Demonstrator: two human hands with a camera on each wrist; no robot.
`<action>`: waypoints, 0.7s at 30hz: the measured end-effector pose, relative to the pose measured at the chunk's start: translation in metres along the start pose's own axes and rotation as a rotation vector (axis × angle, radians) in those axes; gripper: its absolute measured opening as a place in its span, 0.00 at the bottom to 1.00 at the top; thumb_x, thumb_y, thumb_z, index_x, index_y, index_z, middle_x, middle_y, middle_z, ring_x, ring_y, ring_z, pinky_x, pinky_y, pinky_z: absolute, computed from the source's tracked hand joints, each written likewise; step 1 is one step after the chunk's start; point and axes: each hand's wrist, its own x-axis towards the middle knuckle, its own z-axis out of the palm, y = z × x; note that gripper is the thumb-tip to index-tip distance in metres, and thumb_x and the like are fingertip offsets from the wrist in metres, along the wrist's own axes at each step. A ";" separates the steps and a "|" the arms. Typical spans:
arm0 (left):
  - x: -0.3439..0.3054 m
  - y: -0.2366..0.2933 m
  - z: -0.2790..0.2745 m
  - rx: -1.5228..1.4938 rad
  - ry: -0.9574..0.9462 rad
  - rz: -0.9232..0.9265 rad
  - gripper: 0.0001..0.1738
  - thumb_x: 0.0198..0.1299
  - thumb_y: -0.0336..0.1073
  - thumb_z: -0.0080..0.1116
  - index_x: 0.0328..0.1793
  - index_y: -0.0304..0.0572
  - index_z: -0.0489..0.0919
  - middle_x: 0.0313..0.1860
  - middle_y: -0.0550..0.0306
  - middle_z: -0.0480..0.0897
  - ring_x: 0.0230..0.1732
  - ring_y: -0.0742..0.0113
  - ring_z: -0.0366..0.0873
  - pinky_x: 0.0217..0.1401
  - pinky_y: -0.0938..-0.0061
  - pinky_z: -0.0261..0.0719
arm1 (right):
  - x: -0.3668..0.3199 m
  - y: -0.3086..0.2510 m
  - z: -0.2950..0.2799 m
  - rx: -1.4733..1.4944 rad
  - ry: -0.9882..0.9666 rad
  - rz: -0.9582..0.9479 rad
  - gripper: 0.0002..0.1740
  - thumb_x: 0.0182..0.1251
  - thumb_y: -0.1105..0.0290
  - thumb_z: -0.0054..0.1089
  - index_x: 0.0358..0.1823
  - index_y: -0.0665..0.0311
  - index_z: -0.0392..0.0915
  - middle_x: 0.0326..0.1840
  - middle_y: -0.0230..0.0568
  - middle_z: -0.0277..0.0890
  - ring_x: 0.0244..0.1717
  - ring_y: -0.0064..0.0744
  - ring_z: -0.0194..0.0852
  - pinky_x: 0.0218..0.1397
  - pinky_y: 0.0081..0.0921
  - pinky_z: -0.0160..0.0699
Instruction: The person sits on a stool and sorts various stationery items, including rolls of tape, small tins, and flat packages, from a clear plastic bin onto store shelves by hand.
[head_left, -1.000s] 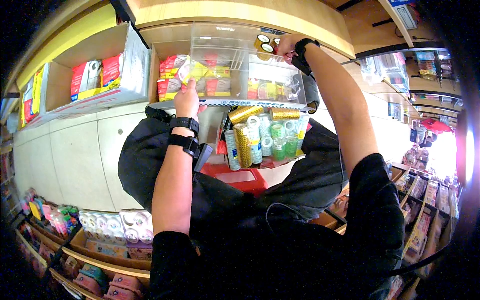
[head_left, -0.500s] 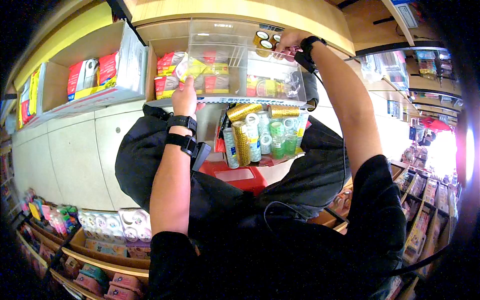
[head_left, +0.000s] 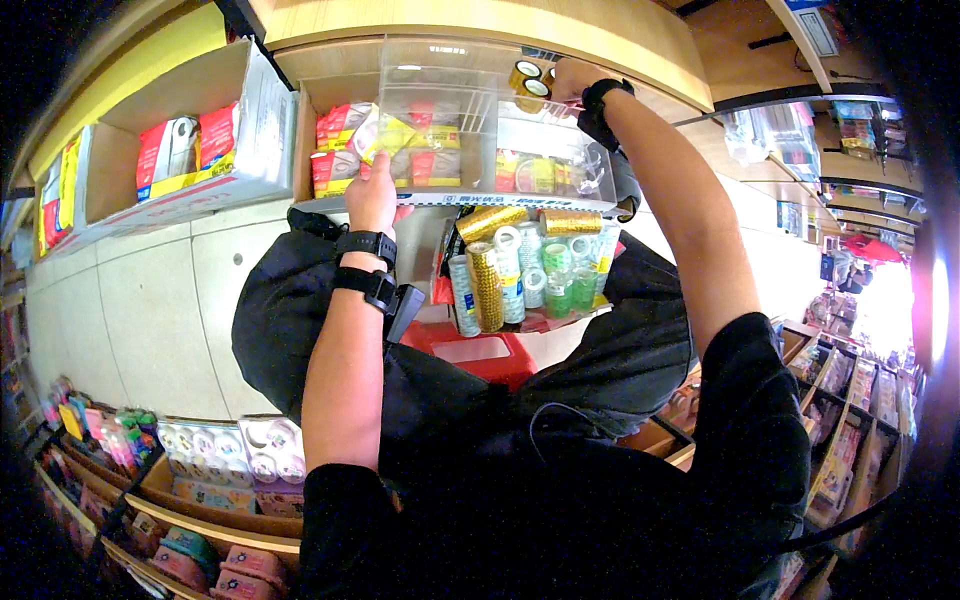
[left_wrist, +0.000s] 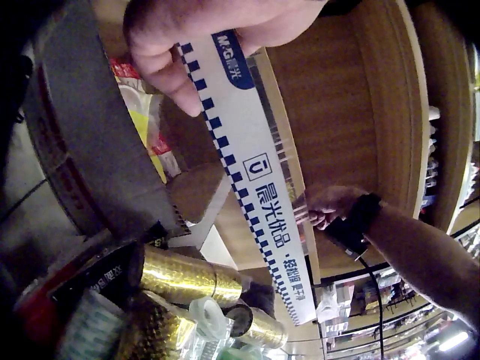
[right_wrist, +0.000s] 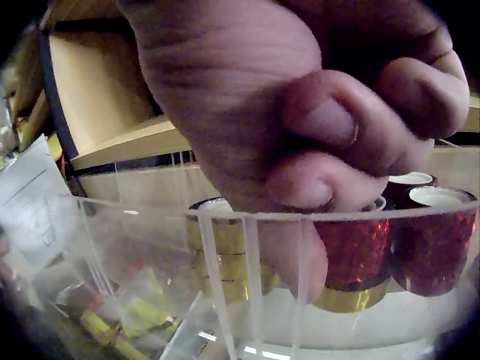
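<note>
My left hand (head_left: 372, 198) grips the front left part of a clear display box; in the left wrist view its fingers (left_wrist: 169, 75) curl round the printed white front strip (left_wrist: 259, 180). Over the box's back right corner is my right hand (head_left: 578, 82). The right wrist view shows that hand (right_wrist: 300, 112) with curled fingers above the clear rim (right_wrist: 285, 216) and a digit down behind the wall, against a red tape roll (right_wrist: 354, 251). Another red roll (right_wrist: 435, 251) stands beside it, and gold rolls (right_wrist: 229, 247) stand on the other side.
A carton of gold, green and clear tape rolls (head_left: 485, 285) sits between the knees, above a red stool (head_left: 480, 355). Red and yellow packets (head_left: 335, 172) lie in the box's left part. An open carton (head_left: 265, 130) stands left; shelves (head_left: 840, 480) line the right.
My right hand shifted slightly right, then back left over the box corner, and hides part of the rolls there. My left hand has stayed on the box's front.
</note>
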 end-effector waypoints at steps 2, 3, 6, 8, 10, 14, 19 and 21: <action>0.001 0.000 0.000 0.005 -0.018 -0.011 0.24 0.56 0.57 0.52 0.39 0.40 0.73 0.33 0.58 0.74 0.30 0.66 0.75 0.20 0.74 0.79 | 0.000 0.003 0.004 0.048 0.029 0.053 0.15 0.30 0.69 0.63 0.21 0.73 0.77 0.19 0.52 0.76 0.19 0.38 0.76 0.24 0.32 0.73; 0.001 0.000 0.001 0.005 -0.019 -0.011 0.24 0.56 0.57 0.52 0.39 0.40 0.73 0.33 0.58 0.74 0.30 0.66 0.75 0.20 0.74 0.79 | 0.001 0.005 0.005 0.047 0.029 0.054 0.15 0.30 0.69 0.63 0.21 0.73 0.77 0.19 0.52 0.76 0.19 0.38 0.76 0.24 0.32 0.73; -0.001 0.000 0.002 0.010 -0.005 0.006 0.25 0.56 0.57 0.51 0.39 0.40 0.74 0.33 0.58 0.74 0.30 0.66 0.75 0.20 0.74 0.79 | -0.010 -0.001 0.000 0.131 0.061 0.086 0.16 0.32 0.68 0.64 0.23 0.73 0.78 0.20 0.51 0.76 0.20 0.38 0.76 0.25 0.31 0.74; -0.001 0.001 0.002 -0.004 -0.004 0.008 0.24 0.57 0.57 0.51 0.39 0.40 0.73 0.33 0.57 0.74 0.30 0.66 0.75 0.20 0.74 0.79 | -0.016 -0.001 -0.004 0.159 0.113 0.036 0.14 0.35 0.67 0.64 0.22 0.71 0.78 0.17 0.47 0.75 0.17 0.35 0.73 0.22 0.30 0.72; -0.001 0.002 0.001 -0.003 -0.018 0.015 0.24 0.56 0.56 0.51 0.40 0.40 0.73 0.33 0.57 0.74 0.30 0.66 0.75 0.20 0.74 0.79 | -0.026 -0.004 -0.020 0.238 0.039 0.058 0.12 0.36 0.68 0.64 0.21 0.70 0.78 0.15 0.44 0.74 0.16 0.32 0.72 0.20 0.28 0.71; -0.002 0.003 0.003 0.007 0.001 0.002 0.24 0.56 0.55 0.52 0.42 0.40 0.74 0.33 0.58 0.74 0.30 0.66 0.75 0.19 0.74 0.79 | -0.034 -0.003 -0.045 0.391 -0.027 -0.009 0.09 0.38 0.68 0.65 0.18 0.67 0.77 0.11 0.36 0.70 0.12 0.26 0.67 0.15 0.25 0.67; 0.001 0.001 0.003 -0.003 -0.007 -0.016 0.24 0.56 0.55 0.52 0.42 0.40 0.74 0.33 0.58 0.74 0.30 0.67 0.75 0.19 0.74 0.79 | -0.019 -0.011 -0.043 0.053 -0.018 -0.142 0.19 0.37 0.67 0.66 0.36 0.63 0.80 0.28 0.45 0.79 0.30 0.36 0.78 0.32 0.28 0.75; 0.001 0.000 0.002 -0.015 -0.007 -0.013 0.24 0.56 0.56 0.52 0.43 0.40 0.74 0.33 0.59 0.74 0.29 0.67 0.75 0.19 0.74 0.79 | -0.032 -0.013 -0.045 0.073 -0.047 -0.178 0.21 0.36 0.67 0.67 0.38 0.62 0.80 0.30 0.45 0.79 0.31 0.37 0.78 0.32 0.30 0.76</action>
